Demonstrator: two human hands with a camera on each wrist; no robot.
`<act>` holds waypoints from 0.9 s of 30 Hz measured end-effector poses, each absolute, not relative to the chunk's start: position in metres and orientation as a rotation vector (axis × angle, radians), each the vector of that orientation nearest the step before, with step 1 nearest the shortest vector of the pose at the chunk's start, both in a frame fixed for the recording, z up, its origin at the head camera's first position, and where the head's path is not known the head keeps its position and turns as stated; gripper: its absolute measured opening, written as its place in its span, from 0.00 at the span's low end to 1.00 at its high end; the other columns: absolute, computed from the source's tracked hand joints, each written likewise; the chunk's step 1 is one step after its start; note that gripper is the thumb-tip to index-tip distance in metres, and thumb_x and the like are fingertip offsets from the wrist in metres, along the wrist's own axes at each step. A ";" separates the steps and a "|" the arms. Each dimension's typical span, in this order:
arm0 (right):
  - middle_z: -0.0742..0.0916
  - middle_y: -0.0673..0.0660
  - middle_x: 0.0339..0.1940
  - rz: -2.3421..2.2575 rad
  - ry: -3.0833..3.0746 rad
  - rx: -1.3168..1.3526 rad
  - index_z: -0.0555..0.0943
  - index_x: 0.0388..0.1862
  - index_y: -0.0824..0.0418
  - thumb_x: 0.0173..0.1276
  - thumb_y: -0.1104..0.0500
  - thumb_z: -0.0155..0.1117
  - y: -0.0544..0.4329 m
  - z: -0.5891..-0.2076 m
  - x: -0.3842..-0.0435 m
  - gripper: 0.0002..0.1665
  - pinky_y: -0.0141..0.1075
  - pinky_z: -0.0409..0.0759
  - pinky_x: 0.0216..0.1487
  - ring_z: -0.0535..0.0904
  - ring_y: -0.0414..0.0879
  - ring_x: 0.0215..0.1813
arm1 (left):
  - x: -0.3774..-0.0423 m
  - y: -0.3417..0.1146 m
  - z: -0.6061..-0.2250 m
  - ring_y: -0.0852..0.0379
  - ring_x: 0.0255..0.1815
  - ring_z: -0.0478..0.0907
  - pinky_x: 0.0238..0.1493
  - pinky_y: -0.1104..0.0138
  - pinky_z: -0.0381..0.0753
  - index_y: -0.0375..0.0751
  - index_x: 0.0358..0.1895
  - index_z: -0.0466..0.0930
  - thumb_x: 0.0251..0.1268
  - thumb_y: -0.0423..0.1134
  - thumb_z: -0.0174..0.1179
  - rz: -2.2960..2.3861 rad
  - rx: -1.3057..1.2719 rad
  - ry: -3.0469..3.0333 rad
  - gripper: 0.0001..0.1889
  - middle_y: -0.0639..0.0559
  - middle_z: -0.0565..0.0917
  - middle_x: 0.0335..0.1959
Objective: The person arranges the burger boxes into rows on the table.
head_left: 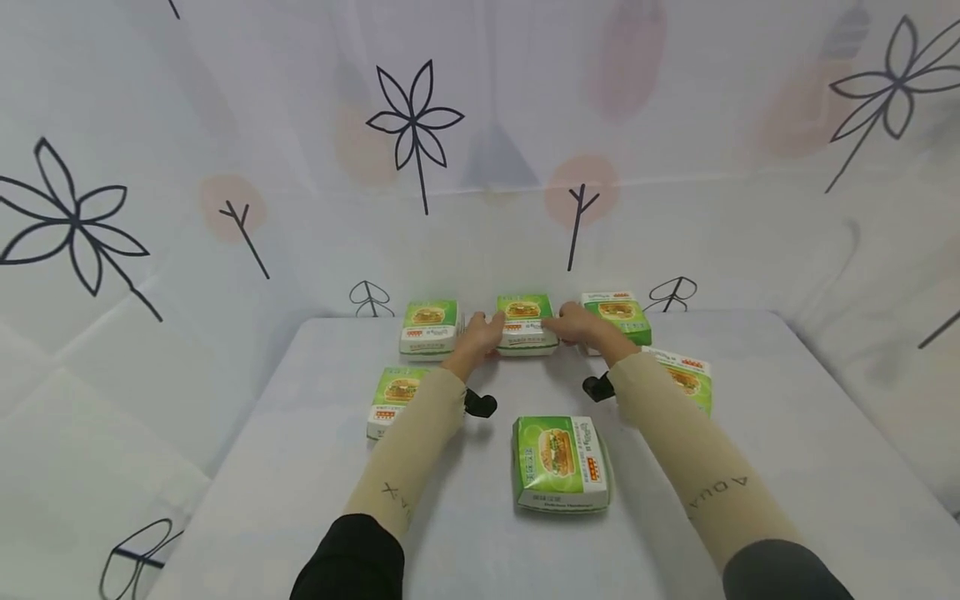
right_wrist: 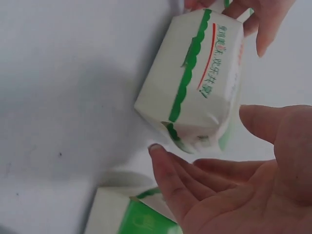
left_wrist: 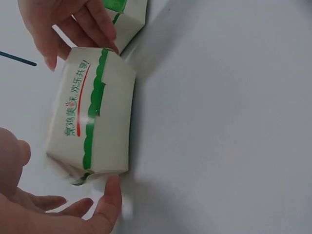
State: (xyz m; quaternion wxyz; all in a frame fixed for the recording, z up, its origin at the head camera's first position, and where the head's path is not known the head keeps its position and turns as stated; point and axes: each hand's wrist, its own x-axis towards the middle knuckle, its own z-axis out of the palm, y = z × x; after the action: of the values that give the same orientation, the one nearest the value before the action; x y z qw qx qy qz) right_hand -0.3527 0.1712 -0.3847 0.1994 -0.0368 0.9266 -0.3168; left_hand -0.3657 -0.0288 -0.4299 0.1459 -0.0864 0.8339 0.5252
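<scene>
A green-and-white burger box (head_left: 524, 332) sits in the middle of the back row, with a hand at each end. My left hand (head_left: 480, 337) is at its left end, one fingertip right at the box's lower edge in the left wrist view. On the other side, my right hand (right_wrist: 229, 190) has its fingers extended and spread, with a visible gap to the box in the right wrist view. Another burger box (head_left: 617, 315) lies just beyond the right hand, and a third box (head_left: 430, 327) stands left of the left hand.
Nearer to me, a burger box (head_left: 558, 462) lies between my forearms. One more box (head_left: 395, 393) is partly behind the left sleeve, another box (head_left: 690, 379) behind the right sleeve. The white table (head_left: 300, 517) meets a patterned cloth backdrop (head_left: 480, 242) behind the back row.
</scene>
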 end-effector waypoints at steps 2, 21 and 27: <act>0.78 0.72 0.55 -0.837 2.607 -0.147 0.62 0.71 0.81 0.83 0.49 0.46 0.174 -0.381 -0.348 0.36 0.52 0.76 0.60 0.77 0.58 0.50 | -0.360 -0.033 -0.424 0.43 0.69 0.70 0.62 0.54 0.79 0.37 0.82 0.50 0.82 0.59 0.44 1.465 -0.200 2.462 0.38 0.38 0.61 0.79; 0.74 0.77 0.69 -0.700 2.680 -0.484 0.63 0.75 0.76 0.83 0.48 0.51 0.199 -0.334 -0.276 0.37 0.60 0.75 0.66 0.72 0.70 0.70 | -0.299 -0.058 -0.373 0.39 0.78 0.60 0.72 0.44 0.68 0.40 0.82 0.49 0.80 0.60 0.48 1.303 0.250 2.517 0.39 0.38 0.61 0.79; 0.76 0.75 0.67 -0.731 2.633 -0.484 0.63 0.75 0.74 0.82 0.48 0.52 0.205 -0.336 -0.258 0.36 0.57 0.79 0.62 0.73 0.68 0.68 | -0.276 -0.066 -0.373 0.38 0.76 0.63 0.71 0.43 0.69 0.41 0.82 0.50 0.81 0.58 0.49 1.282 0.370 2.445 0.38 0.38 0.62 0.78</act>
State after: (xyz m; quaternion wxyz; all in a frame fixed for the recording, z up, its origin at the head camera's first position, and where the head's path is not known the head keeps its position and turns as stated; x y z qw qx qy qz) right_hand -0.2580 0.2047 -0.3357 0.1822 -0.1716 0.9329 -0.2588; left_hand -0.2763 -0.0664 -0.3728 0.1774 0.1306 0.8639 0.4529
